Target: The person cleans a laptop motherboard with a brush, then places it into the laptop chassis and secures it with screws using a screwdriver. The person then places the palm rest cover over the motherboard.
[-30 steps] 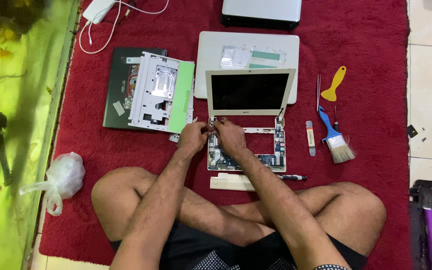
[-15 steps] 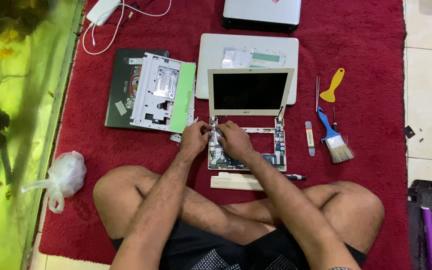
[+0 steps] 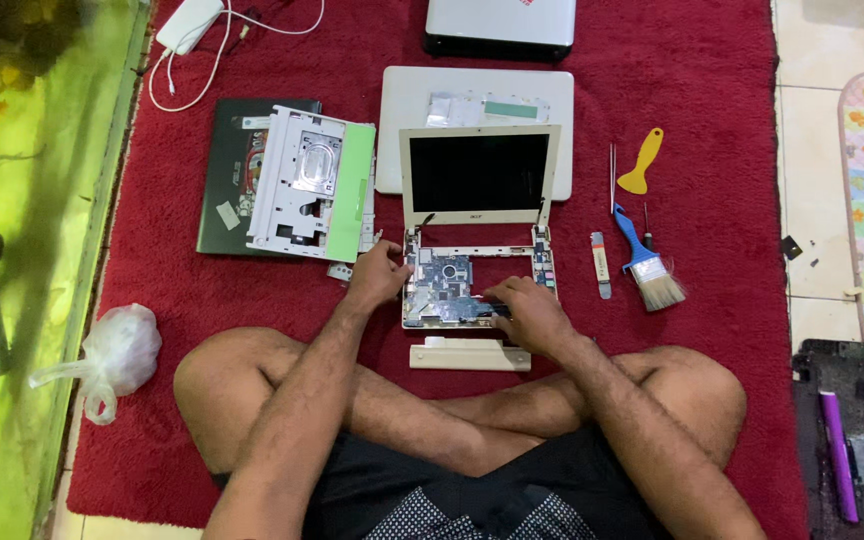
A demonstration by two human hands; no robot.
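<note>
Small white laptop (image 3: 479, 250), bottom case opened, lies on the red rug (image 3: 712, 120) just in front of the person's crossed legs, screen upright and dark, blue circuit board (image 3: 444, 278) exposed in the base. Left hand (image 3: 377, 275) sits at the base's left edge, fingers curled against the frame beside the board; whether they pinch anything cannot be told. Right hand (image 3: 530, 315) rests palm down over the base's lower right, fingers spread flat, reaching left across the front edge of the board, gripping nothing visible. White battery bar (image 3: 470, 355) lies just below the base, near the right wrist. Removed keyboard panel with green edge (image 3: 312, 185) lies left of the screen. Blue-handled brush (image 3: 647, 262) and yellow pry tool (image 3: 641, 162) lie to the right, well apart from both hands.
</note>
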